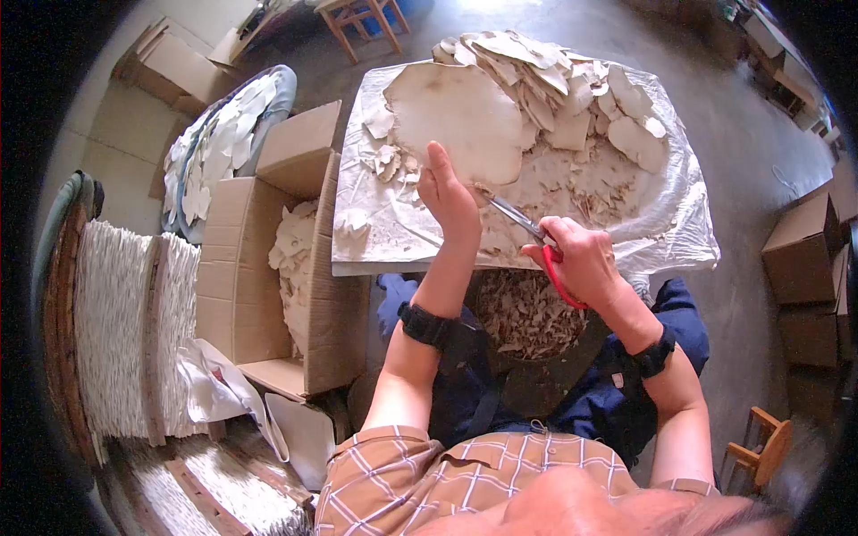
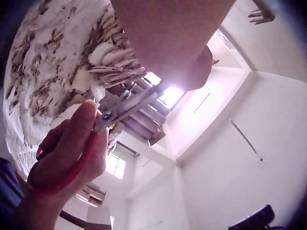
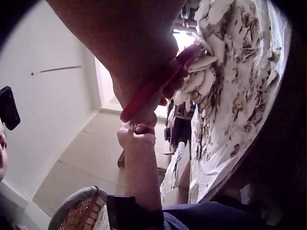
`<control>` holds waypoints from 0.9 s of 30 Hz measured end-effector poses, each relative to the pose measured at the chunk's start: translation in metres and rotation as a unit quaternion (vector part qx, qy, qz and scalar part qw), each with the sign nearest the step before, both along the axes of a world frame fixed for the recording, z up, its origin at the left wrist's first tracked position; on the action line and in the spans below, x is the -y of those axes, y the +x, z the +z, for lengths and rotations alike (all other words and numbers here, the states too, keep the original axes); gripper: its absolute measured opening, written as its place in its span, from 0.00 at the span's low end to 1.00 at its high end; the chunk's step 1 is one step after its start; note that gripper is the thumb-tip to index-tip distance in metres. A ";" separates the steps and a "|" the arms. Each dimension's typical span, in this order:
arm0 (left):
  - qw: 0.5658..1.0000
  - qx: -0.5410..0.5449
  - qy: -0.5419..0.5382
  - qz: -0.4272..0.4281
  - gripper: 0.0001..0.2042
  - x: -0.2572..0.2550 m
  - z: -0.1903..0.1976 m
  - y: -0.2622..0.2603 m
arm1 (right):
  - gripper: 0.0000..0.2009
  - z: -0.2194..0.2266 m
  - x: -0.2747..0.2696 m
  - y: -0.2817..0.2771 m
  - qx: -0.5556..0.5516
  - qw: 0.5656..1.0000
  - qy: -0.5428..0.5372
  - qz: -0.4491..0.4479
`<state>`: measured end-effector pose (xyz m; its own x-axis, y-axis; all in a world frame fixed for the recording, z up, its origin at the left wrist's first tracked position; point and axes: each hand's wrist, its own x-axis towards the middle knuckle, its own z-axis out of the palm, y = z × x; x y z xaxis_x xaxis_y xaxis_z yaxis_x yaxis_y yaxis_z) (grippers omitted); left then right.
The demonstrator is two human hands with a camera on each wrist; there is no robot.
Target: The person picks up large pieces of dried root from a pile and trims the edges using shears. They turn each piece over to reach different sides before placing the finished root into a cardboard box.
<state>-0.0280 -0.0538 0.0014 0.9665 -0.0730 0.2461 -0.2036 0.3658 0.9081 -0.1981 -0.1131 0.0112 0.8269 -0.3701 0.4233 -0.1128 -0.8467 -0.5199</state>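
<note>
A large, flat, cream-coloured piece [image 1: 456,116] with an uneven edge is held over the table by my left hand [image 1: 450,198]. The left thumb lies on its upper face, and the other fingers are hidden beneath. My right hand [image 1: 583,259] grips a pair of scissors [image 1: 517,216] by red handles. In the head view the blades point up and left, their tips right at the piece's lower edge, beside the left hand. From the left wrist view, the right hand [image 2: 72,148] has its fingers through the red handle [image 2: 76,165].
A pile of similar pieces [image 1: 572,98] covers the back of the plastic-covered table [image 1: 688,201], with scraps scattered before it. Below the front edge, a container holds brown trimmings [image 1: 532,313]. At left stand an open cardboard box [image 1: 228,268] and a round tray of pieces [image 1: 228,134].
</note>
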 end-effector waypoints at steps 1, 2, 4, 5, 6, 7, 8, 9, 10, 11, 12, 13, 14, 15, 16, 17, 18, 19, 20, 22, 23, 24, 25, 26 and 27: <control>1.000 0.000 0.000 0.000 0.23 0.000 0.001 -0.001 | 0.15 0.000 0.001 0.000 0.007 1.000 -0.002 0.003; 1.000 -0.009 0.014 -0.009 0.23 0.000 0.002 -0.001 | 0.14 -0.001 0.001 0.000 0.014 1.000 -0.005 0.007; 0.999 -0.017 0.028 -0.018 0.23 0.000 0.001 -0.001 | 0.15 -0.002 0.001 -0.001 0.005 1.000 -0.005 0.005; 0.999 -0.007 0.038 -0.017 0.23 -0.001 0.001 -0.001 | 0.15 -0.002 0.001 -0.001 -0.004 1.000 -0.005 0.003; 0.999 0.004 0.047 -0.016 0.23 0.000 0.002 -0.001 | 0.15 -0.003 0.000 -0.002 -0.004 1.000 -0.005 0.002; 0.999 0.004 0.047 -0.016 0.23 0.000 0.002 -0.001 | 0.15 -0.004 -0.002 -0.002 0.002 1.000 0.000 -0.006; 0.999 -0.012 0.033 -0.025 0.23 0.001 0.002 -0.001 | 0.15 -0.006 -0.003 -0.002 0.007 1.000 0.005 -0.013; 0.999 -0.027 0.018 -0.035 0.23 0.002 0.002 -0.001 | 0.15 -0.008 -0.005 -0.001 0.008 1.000 0.005 -0.013; 0.999 -0.027 0.019 -0.036 0.23 0.001 0.002 -0.001 | 0.13 -0.011 -0.006 -0.001 0.005 0.999 0.031 -0.011; 0.997 -0.053 0.005 -0.053 0.22 0.000 0.001 0.000 | 0.12 -0.013 -0.007 -0.002 0.001 0.998 0.057 -0.010; 0.994 -0.080 -0.009 -0.070 0.22 0.000 0.002 -0.001 | 0.12 -0.015 -0.006 -0.001 0.000 0.998 0.056 -0.011; 0.994 -0.082 -0.010 -0.070 0.22 0.001 0.003 -0.002 | 0.09 -0.017 -0.002 0.000 0.002 0.999 0.034 -0.009; 0.992 -0.107 -0.038 -0.053 0.22 0.003 0.005 -0.001 | 0.08 -0.019 0.001 0.001 0.006 1.000 0.012 -0.005; 0.988 -0.132 -0.065 -0.035 0.22 0.003 0.008 -0.001 | 0.08 -0.020 0.004 -0.001 0.006 1.000 0.010 -0.002; 0.989 -0.131 -0.067 -0.033 0.22 0.001 0.012 0.001 | 0.07 -0.021 0.009 -0.003 -0.022 0.999 -0.012 -0.028; 0.993 -0.101 -0.058 -0.006 0.22 -0.003 0.016 0.005 | 0.07 -0.022 0.012 -0.004 -0.049 0.997 -0.033 -0.056; 0.996 -0.071 -0.048 0.019 0.22 -0.005 0.017 0.007 | 0.10 -0.018 0.013 -0.005 -0.003 0.998 0.003 -0.068; 0.996 -0.071 -0.048 0.017 0.22 -0.005 0.017 0.006 | 0.10 -0.014 0.012 -0.005 -0.003 0.997 0.003 -0.071; 0.999 -0.026 -0.012 0.027 0.22 -0.004 0.016 0.004 | 0.12 -0.008 0.010 -0.004 0.069 0.990 0.112 -0.048; 0.993 0.049 0.101 0.031 0.23 -0.005 0.015 -0.010 | 0.17 -0.003 0.005 0.001 0.170 0.957 0.232 -0.031; 0.994 0.047 0.100 0.025 0.23 -0.002 0.011 -0.018 | 0.17 -0.002 0.002 0.005 0.168 0.958 0.231 -0.037; 0.991 0.031 0.130 -0.012 0.22 0.002 0.009 -0.029 | 0.16 -0.001 -0.002 0.008 0.179 0.959 0.213 -0.053; 0.986 0.016 0.160 -0.049 0.22 0.004 0.007 -0.039 | 0.16 -0.001 -0.004 0.010 0.190 0.960 0.196 -0.069; 0.970 0.102 0.217 -0.041 0.21 0.003 0.007 -0.049 | 0.15 -0.005 -0.003 0.012 0.168 0.965 0.180 -0.092; 0.970 0.104 0.213 -0.046 0.21 0.004 0.003 -0.053 | 0.15 -0.008 -0.004 0.013 0.170 0.965 0.175 -0.097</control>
